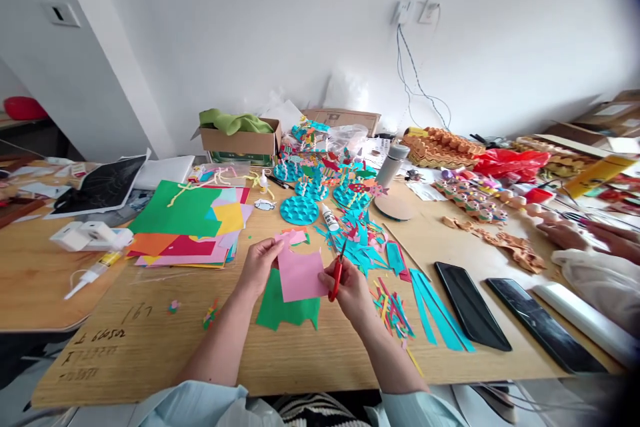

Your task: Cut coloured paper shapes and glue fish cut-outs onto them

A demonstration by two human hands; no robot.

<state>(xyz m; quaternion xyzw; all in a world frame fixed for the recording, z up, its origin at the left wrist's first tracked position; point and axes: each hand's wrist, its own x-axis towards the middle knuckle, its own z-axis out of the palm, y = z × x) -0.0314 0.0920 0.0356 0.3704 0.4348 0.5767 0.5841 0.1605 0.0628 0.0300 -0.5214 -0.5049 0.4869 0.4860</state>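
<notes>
A white wall (300, 33) fills twelve o'clock (sockets (415, 12) at one, cables (400, 60) dangling) behind a pale wooden table (150, 347) at six.

- One view, worn on the head. It looks forward and down across the table (300, 360).
- Left hand (257, 267) and right hand (350, 290) sit just below mid-frame, near the lens. Forearms enter from the bottom edge.
- Paper (300, 273) and scissors (337, 277), held between the hands, mark the centre of aim.
- Beyond the hands the view reaches the wall (300, 27).
- Far right of the right hand, a co-worker's hand (565, 233) lies near the frame edge.
- Wide lens: the edges bend.
</notes>
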